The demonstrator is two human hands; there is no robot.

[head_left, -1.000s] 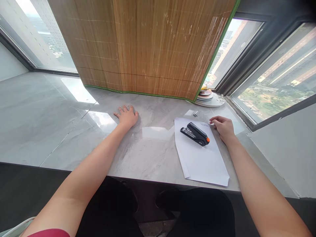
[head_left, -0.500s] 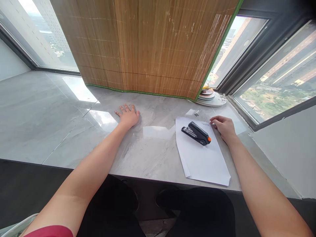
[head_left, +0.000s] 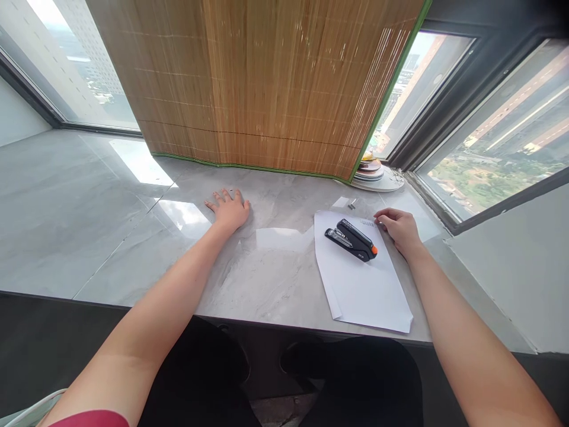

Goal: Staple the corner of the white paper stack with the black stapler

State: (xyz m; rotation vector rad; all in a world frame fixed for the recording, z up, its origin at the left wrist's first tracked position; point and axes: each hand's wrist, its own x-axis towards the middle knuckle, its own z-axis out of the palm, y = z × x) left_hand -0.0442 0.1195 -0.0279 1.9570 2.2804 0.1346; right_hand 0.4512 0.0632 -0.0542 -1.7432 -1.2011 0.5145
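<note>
My left hand (head_left: 229,211) lies flat on the grey stone ledge, palm down with its fingers spread, and holds nothing. My right hand (head_left: 398,230) rests at the far right corner of the white paper sheets (head_left: 364,296). Its fingers are curled together, with the fingertips at the paper's edge; I see no object in them. A black stapler (head_left: 352,240) with an orange end lies on the paper, to the left of my right hand. Beyond the paper are a few small grey staple strips (head_left: 351,206).
A bamboo blind (head_left: 267,89) with green edging hangs over the back of the ledge (head_left: 267,290). Stacked plates (head_left: 377,179) stand at the back right corner, beside the window frame (head_left: 427,136). A white wall (head_left: 511,267) bounds the right side.
The whole view has shifted slightly. Both hands, the stapler and the paper keep their places on the ledge.
</note>
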